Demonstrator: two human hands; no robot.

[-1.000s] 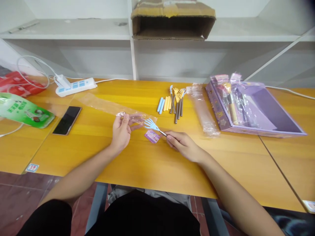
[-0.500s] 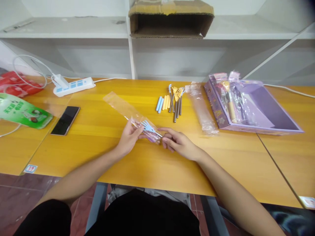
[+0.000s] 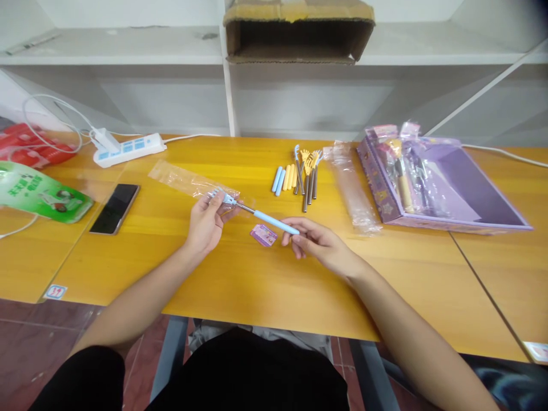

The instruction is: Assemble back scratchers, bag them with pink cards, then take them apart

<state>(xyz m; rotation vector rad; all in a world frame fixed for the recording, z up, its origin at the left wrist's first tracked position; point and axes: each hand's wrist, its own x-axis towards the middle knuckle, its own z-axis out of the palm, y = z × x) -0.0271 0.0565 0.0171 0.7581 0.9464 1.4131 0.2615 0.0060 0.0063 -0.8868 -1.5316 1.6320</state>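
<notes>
A back scratcher [image 3: 269, 220] with a light-blue hand-shaped head, a metal rod and a blue grip stretches between my two hands. My left hand [image 3: 208, 224] pinches its head together with a clear plastic sleeve [image 3: 175, 178], which trails off to the upper left. At the other end, my right hand [image 3: 323, 242] holds the tip of the blue grip between fingers and thumb. Just below the rod a small purple printed card [image 3: 264, 234] lies on the table. Beyond my hands are loose blue grips [image 3: 278, 181], yellow grips [image 3: 290, 177] and several metal-rod scratchers [image 3: 306, 182].
A stack of clear sleeves [image 3: 353, 191] lies beside a purple box [image 3: 454, 220] with bagged items inside. To the left are a phone [image 3: 115, 209], a power strip [image 3: 128, 150] and a green pouch [image 3: 47, 191]. An open cardboard box [image 3: 299, 17] sits on the shelf [image 3: 128, 48].
The scratcher has moved left and its blue grip is now visible between my hands. The sleeve has shifted left with my left hand, and the purple card now lies apart on the table.
</notes>
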